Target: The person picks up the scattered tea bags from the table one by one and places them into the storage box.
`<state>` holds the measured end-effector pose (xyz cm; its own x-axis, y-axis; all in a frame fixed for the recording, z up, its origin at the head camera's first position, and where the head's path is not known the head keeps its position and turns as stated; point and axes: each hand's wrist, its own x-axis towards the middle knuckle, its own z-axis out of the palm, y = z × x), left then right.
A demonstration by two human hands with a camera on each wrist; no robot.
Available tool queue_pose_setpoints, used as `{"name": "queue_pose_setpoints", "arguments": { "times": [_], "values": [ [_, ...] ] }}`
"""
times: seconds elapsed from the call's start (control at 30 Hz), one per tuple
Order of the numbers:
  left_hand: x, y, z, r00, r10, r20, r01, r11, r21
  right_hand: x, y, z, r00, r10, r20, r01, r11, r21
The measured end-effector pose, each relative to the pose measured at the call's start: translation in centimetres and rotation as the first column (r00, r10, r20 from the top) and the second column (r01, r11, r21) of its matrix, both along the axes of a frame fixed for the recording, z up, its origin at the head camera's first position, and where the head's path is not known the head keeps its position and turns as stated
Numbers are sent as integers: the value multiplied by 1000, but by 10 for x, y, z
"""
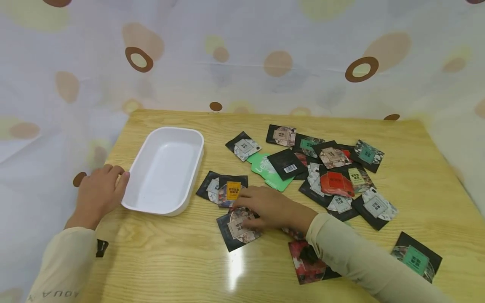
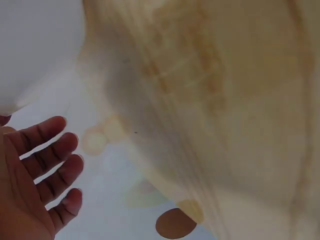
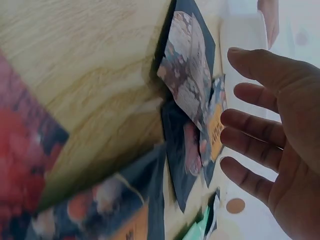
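Left hand (image 1: 99,192) at white tray's (image 1: 163,168) rim, fingers relaxed, contact unclear, right hand (image 1: 270,206) over dark sachets (image 1: 234,230), fingers extended, wood-grain tabletop (image 1: 170,252).

The right sleeve (image 1: 363,252) covers part of the red packet (image 1: 303,273) and is cut off by the head view's lower edge. The right hand (image 1: 269,206) hides part of the pale-labelled packet (image 1: 229,235). Fine print on both packets is illegible. The left wrist view's left edge cuts off the left hand (image 2: 30,185) and white tray (image 2: 40,40).
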<state>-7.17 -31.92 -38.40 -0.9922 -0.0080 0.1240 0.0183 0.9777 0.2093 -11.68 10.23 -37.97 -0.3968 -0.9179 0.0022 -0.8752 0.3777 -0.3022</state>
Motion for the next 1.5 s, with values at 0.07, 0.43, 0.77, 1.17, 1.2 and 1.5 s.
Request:
{"name": "queue_pose_setpoints", "arguments": {
  "times": [0.07,0.43,0.77,1.17,1.2,1.5],
  "values": [
    [3,0,-5,999,-31,-43,32,999,28,1,-2,-2,1000,-4,8,4,1000,-2],
    [12,7,-8,996,-83,-31,87,985,148,3,-11,-8,997,-78,23,75,992,98],
    [13,10,-14,988,-86,-128,98,991,89,-6,-8,-11,971,-160,178,143,984,107],
    [8,12,-8,989,-119,-84,125,990,70,-37,-3,15,642,-171,748,391,911,-128],
    [8,13,-7,990,-118,-76,123,990,70,-39,-6,17,616,-189,765,433,892,-128],
    [14,15,-17,989,-61,-136,73,994,83,-51,-54,19,386,-275,880,669,740,-62]
  ]
}}
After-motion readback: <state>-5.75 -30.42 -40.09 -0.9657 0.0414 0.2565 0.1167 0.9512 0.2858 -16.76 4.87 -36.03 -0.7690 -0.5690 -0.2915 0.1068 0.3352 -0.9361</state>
